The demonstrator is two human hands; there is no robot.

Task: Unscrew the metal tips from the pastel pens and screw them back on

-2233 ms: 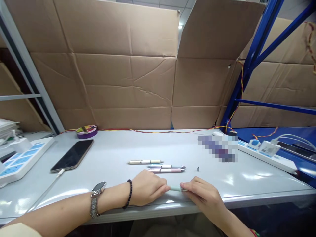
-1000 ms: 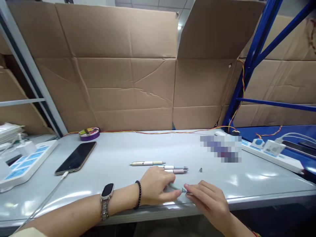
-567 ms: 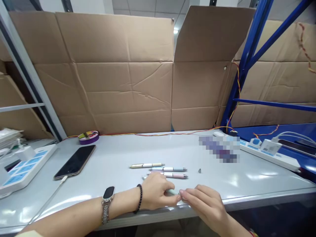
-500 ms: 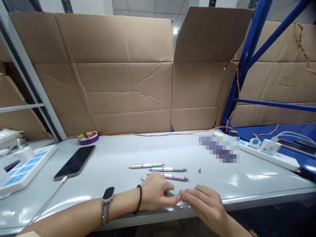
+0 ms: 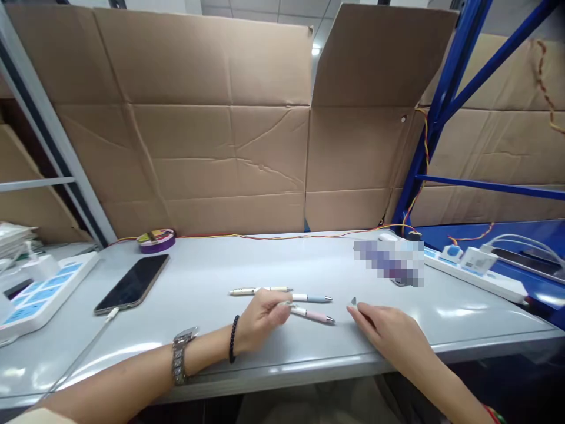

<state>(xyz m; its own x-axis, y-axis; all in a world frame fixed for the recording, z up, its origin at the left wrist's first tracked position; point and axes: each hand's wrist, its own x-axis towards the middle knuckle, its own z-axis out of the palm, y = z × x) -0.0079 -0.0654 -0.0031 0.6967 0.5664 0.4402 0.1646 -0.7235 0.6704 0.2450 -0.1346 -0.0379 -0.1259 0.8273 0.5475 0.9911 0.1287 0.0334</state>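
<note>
My left hand (image 5: 263, 321) is closed above the pens, thumb against the fingers. From its grip pokes the clear and silver end of a pen (image 5: 289, 304); the rest of that pen is hidden by the hand. Around it lie a cream pen (image 5: 241, 291), a blue and white pen (image 5: 313, 298) and a pink and white pen (image 5: 318, 317), partly covered by the hand. My right hand (image 5: 392, 330) rests on the table to the right, its fingertips pinched at a small grey pointed piece (image 5: 354, 301).
A phone (image 5: 132, 284) with a white cable and a roll of purple tape (image 5: 156, 241) are at the left. White power strips stand at the left (image 5: 48, 294) and right (image 5: 477, 274). Cardboard (image 5: 229, 141) walls the back of the table. A pixelated patch hides something at the right.
My hands have moved apart from where they met at the pen. The left lifted toward the pens, still holding its pen; the right moved up and right to the grey piece.
</note>
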